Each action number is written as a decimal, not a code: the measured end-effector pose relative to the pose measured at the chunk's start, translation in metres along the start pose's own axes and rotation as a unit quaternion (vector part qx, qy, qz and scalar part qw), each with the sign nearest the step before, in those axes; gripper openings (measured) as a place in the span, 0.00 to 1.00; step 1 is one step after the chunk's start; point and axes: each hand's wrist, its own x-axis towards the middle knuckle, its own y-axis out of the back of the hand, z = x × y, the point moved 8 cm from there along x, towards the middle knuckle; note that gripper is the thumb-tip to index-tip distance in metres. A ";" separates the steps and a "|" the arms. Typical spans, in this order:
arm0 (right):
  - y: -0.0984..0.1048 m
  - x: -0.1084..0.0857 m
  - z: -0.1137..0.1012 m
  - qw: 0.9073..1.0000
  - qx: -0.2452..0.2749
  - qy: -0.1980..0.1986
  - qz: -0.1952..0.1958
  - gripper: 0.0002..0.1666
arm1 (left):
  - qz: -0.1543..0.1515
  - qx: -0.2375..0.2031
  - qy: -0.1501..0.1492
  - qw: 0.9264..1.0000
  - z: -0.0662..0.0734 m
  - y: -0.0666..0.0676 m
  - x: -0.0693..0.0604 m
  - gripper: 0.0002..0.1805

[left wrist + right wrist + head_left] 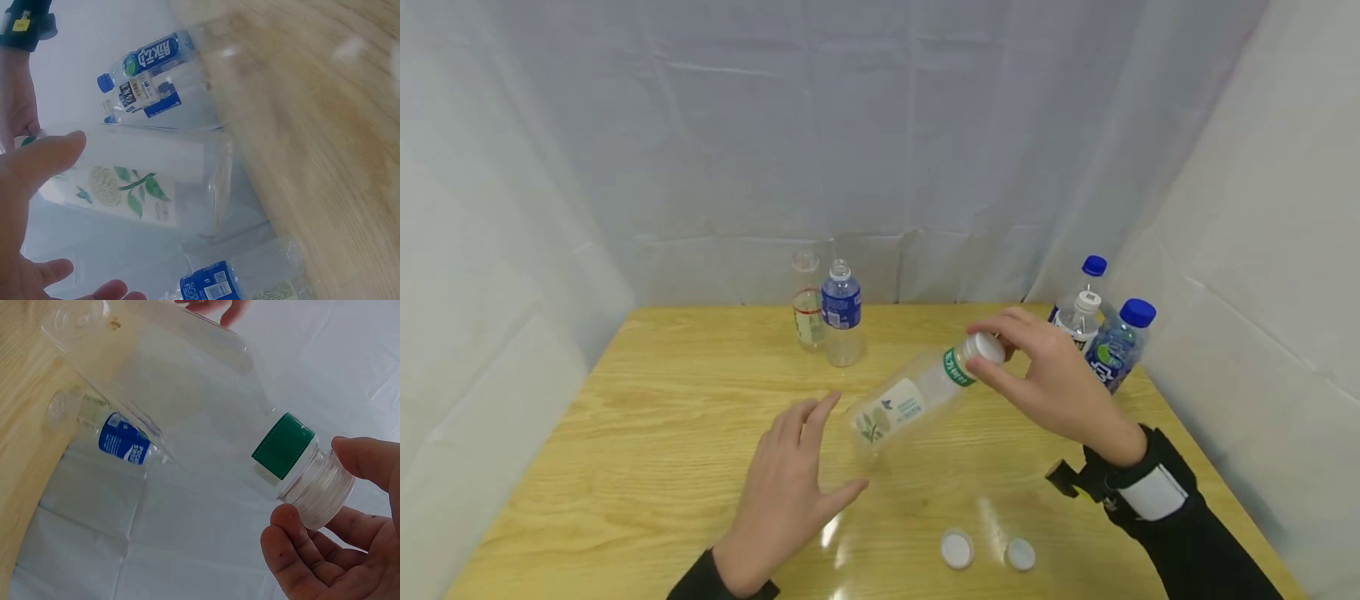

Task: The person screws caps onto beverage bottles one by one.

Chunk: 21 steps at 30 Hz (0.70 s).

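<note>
A large clear plastic bottle (917, 402) with a green band and a plant-printed label hangs tilted above the table, its base low to the left. My right hand (1060, 379) pinches it at the white cap (987, 348) between thumb and fingers; the right wrist view shows the thumb and fingertips on the cap and neck (315, 487). Beside the bottle's base, my left hand (786, 492) is spread, thumb apart from fingers, holding nothing. In the left wrist view, the left thumb (53, 153) overlaps the bottle; contact cannot be told.
Two uncapped bottles, one blue-labelled (841, 312) and one with a red-lined label (808, 317), stand at the back. Three capped bottles, including a blue-capped one (1117, 346), cluster at the right edge. Two loose white caps (957, 550) lie at the front of the wooden table (625, 467).
</note>
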 end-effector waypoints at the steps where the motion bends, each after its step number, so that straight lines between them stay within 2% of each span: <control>1: 0.002 0.002 0.005 1.000 -0.006 -0.003 -0.001 0.20 | 0.000 0.002 -0.001 1.000 0.000 0.000 -0.001 0.61; 8: 0.016 0.020 0.037 0.999 -0.043 -0.022 0.000 0.19 | -0.012 0.001 0.001 1.000 0.000 -0.001 -0.005 0.54; 12: 0.023 0.030 0.057 0.996 -0.077 -0.045 -0.010 0.21 | -0.021 -0.008 -0.001 1.000 0.002 -0.003 -0.007 0.49; 21: 0.031 0.044 0.106 0.986 -0.118 -0.104 -0.056 0.25 | -0.015 -0.006 -0.002 1.000 0.005 -0.002 -0.013 0.45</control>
